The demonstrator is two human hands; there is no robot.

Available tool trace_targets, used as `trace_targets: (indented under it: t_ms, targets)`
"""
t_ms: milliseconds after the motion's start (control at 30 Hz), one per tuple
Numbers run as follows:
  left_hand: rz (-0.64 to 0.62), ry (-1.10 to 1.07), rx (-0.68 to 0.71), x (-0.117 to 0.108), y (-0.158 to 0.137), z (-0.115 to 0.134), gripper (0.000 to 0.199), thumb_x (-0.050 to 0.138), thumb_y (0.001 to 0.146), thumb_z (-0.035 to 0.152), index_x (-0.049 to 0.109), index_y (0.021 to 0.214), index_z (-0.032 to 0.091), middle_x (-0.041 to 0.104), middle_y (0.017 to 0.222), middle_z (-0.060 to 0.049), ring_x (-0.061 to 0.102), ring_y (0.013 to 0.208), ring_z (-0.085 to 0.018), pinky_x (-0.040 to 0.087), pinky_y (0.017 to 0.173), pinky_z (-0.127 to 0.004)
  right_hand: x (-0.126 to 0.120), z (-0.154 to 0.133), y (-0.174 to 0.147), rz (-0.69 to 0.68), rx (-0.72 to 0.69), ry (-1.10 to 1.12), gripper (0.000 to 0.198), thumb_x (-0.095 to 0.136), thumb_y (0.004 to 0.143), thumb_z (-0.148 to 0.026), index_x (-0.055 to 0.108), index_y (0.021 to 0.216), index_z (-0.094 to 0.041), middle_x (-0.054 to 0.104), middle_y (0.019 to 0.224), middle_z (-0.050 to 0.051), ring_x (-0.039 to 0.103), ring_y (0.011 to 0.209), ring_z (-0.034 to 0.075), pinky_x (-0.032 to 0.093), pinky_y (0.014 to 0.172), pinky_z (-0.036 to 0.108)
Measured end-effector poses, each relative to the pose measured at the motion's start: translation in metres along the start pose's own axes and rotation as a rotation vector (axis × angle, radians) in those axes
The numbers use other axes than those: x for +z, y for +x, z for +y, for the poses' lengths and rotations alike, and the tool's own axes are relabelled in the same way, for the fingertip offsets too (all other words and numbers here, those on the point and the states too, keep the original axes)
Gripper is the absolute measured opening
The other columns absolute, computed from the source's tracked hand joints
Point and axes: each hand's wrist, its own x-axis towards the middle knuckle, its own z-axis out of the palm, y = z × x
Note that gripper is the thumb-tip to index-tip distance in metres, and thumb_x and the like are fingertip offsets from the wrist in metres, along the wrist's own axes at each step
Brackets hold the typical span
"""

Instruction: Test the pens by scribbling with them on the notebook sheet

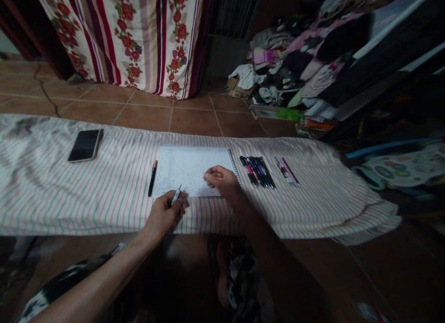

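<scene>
My left hand [169,208] is at the near edge of a spiral notebook [191,163], closed around a short pale pen [176,194] whose thin tip points up and away. Over the notebook's right half, my right hand [221,180] has its fingers curled and pressed together; whether anything small is between them is hidden. The notebook lies open on a page with faint printing and marks, its spiral on the right. A black marker with an orange end [152,178] lies along its left side. Several dark pens [257,172] lie side by side just right of the spiral.
The striped cloth [114,193] covers a long low surface. A phone [84,145] lies at the left, and a few pink and dark pens [287,171] lie at the right. Beyond are a floral curtain [139,40], tiled floor and piled clothes [278,63].
</scene>
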Motion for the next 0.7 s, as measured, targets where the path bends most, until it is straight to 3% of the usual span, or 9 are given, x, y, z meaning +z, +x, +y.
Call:
trace_targets:
  t_ms: [200,500,700]
  targets:
    - [-0.013,0.03,0.035,0.008,0.001,0.002,0.029,0.065,0.061,0.035,0.06,0.08,0.014,0.059,0.055,0.002,0.05,0.046,-0.009,0.038,0.047,-0.021,-0.015,-0.004,-0.01,0.082,0.02,0.089,0.024,0.06,0.062,-0.029,0.056,0.082,-0.017,0.058,0.059,-0.004,0.048,0.049,0.007,0.038,0.05,0.022]
    - [-0.057,0.068,0.048,0.027,0.007,-0.007,0.027,0.062,0.065,0.034,0.059,0.082,0.013,0.059,0.056,0.0,0.049,0.045,-0.009,0.037,0.045,-0.021,-0.035,-0.006,-0.02,0.13,-0.002,0.163,0.022,0.062,0.064,-0.031,0.058,0.081,-0.017,0.059,0.063,-0.002,0.048,0.052,0.007,0.035,0.051,0.022]
    - [-0.072,0.032,0.102,0.034,-0.001,-0.007,0.023,0.059,0.066,0.032,0.057,0.08,0.013,0.055,0.053,0.003,0.046,0.043,-0.009,0.036,0.044,-0.021,-0.042,-0.011,-0.041,0.138,-0.019,0.336,0.028,0.07,0.062,-0.035,0.062,0.081,-0.016,0.061,0.066,0.0,0.049,0.054,0.008,0.036,0.052,0.022]
